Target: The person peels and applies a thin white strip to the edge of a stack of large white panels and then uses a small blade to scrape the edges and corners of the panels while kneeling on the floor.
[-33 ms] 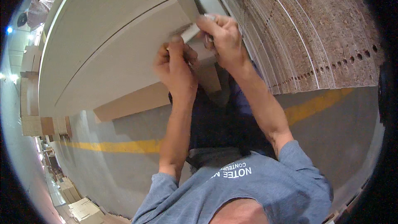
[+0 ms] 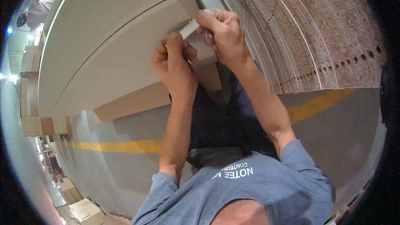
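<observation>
A small white strip, flat and narrow, stretches between my two hands. My left hand pinches its lower end between thumb and fingers. My right hand, curled closed, grips the upper end; what else may lie inside those fingers is hidden, though something whitish shows at the fingertips. Both hands are above the near right end of a large pale panel, which has a long dark groove and two small dark holes near its far corner. I cannot make out exactly what kind of strip it is.
To the right rises a stack of brown boards with a row of holes along their edges. A cardboard piece sits under the pale panel. The grey floor carries a yellow line. Cardboard boxes stand at lower left.
Both hands have shifted slightly upward, the left one also a little to the left. More of the white strip shows between them. The panel and boards stay where they were.
</observation>
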`<state>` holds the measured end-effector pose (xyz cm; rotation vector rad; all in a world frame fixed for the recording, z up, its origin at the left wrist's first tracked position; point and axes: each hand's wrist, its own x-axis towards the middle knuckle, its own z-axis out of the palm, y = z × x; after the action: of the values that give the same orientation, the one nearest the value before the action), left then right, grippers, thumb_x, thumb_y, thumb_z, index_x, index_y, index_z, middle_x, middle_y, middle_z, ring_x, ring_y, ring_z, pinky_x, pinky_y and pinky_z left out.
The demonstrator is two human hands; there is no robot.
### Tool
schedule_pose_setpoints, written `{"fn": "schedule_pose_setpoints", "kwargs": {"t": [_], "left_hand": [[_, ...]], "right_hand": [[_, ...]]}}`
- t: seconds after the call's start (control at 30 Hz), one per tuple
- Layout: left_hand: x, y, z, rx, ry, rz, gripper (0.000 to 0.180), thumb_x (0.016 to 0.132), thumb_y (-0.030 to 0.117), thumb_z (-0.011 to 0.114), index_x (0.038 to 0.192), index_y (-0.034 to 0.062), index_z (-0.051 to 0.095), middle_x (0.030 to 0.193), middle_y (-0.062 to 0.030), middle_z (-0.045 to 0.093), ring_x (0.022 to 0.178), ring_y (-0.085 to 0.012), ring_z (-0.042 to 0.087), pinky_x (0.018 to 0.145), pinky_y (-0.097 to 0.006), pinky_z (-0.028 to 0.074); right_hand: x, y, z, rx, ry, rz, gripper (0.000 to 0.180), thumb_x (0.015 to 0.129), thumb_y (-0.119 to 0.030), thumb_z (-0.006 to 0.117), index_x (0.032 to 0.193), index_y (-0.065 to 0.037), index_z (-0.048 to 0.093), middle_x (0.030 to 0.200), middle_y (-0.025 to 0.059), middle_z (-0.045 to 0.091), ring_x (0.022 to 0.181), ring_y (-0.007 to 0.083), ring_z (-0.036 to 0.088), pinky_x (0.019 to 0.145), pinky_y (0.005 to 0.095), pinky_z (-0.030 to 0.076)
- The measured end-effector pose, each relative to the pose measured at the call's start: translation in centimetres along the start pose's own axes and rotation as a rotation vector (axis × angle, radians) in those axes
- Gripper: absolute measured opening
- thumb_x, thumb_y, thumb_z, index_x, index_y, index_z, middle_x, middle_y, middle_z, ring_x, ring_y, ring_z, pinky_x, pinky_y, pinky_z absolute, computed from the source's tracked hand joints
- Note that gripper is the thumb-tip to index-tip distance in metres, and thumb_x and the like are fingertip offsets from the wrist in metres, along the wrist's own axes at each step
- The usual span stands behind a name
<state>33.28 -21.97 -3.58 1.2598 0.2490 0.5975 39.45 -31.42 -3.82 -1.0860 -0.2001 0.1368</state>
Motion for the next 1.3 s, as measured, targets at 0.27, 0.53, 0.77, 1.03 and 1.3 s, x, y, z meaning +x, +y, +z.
{"fn": "schedule_pose_setpoints", "kwargs": {"t": [0.27, 0.53, 0.77, 1.03, 1.3], "left_hand": [[-1.4, -5.2, -2.1, 0.063, 0.021, -0.195, 0.027, 0.091, 0.021, 0.059, 0.073, 0.0013, 0.055, 0.058, -0.0052, 0.054, 0.049, -0.0119, 0.049, 0.045, -0.024, 0.037], [0.0, -2.7, -0.6, 0.011, -0.02, -0.082, 0.029, 0.091, 0.021, 0.058, 0.07, 0.0027, 0.054, 0.058, -0.0041, 0.054, 0.048, -0.0101, 0.048, 0.044, -0.023, 0.035], [-1.4, -10.2, -4.4, 0.033, 0.019, -0.291, 0.03, 0.09, 0.023, 0.06, 0.068, 0.0041, 0.054, 0.058, -0.0021, 0.052, 0.048, -0.0096, 0.047, 0.045, -0.022, 0.035], [-0.1, -6.0, -1.9, 0.024, -0.009, -0.202, 0.023, 0.09, 0.023, 0.061, 0.077, 0.0036, 0.058, 0.061, -0.0003, 0.053, 0.051, -0.0084, 0.045, 0.046, -0.023, 0.034], [-3.8, -14.4, -6.9, 0.127, 0.003, -0.401, 0.029, 0.088, 0.021, 0.062, 0.068, 0.0012, 0.057, 0.059, -0.0032, 0.055, 0.046, -0.0092, 0.047, 0.046, -0.023, 0.036]], "right_hand": [[-1.8, 6.0, -3.2, -0.003, 0.075, 0.164, 0.025, 0.085, -0.022, 0.06, 0.065, -0.007, 0.056, 0.056, -0.0037, 0.048, 0.045, 0.0043, 0.038, 0.041, 0.0219, 0.025], [-0.2, 3.0, -2.0, -0.016, 0.027, 0.013, 0.028, 0.087, -0.024, 0.06, 0.064, -0.008, 0.057, 0.057, -0.0038, 0.049, 0.046, 0.0032, 0.039, 0.041, 0.0209, 0.026], [-2.2, 9.9, -5.7, -0.163, 0.072, 0.152, 0.031, 0.088, -0.027, 0.055, 0.067, -0.005, 0.058, 0.06, -0.002, 0.052, 0.054, 0.0072, 0.044, 0.049, 0.0262, 0.034], [-1.7, 6.1, -3.8, -0.279, 0.105, -0.003, 0.034, 0.09, -0.029, 0.054, 0.069, -0.003, 0.059, 0.057, -0.0015, 0.049, 0.054, 0.0096, 0.043, 0.049, 0.0288, 0.034], [-4.2, 17.6, -8.4, -0.323, 0.278, 0.204, 0.026, 0.086, -0.023, 0.061, 0.073, -0.001, 0.061, 0.06, -0.0013, 0.05, 0.057, 0.009, 0.041, 0.052, 0.0286, 0.037]]}}
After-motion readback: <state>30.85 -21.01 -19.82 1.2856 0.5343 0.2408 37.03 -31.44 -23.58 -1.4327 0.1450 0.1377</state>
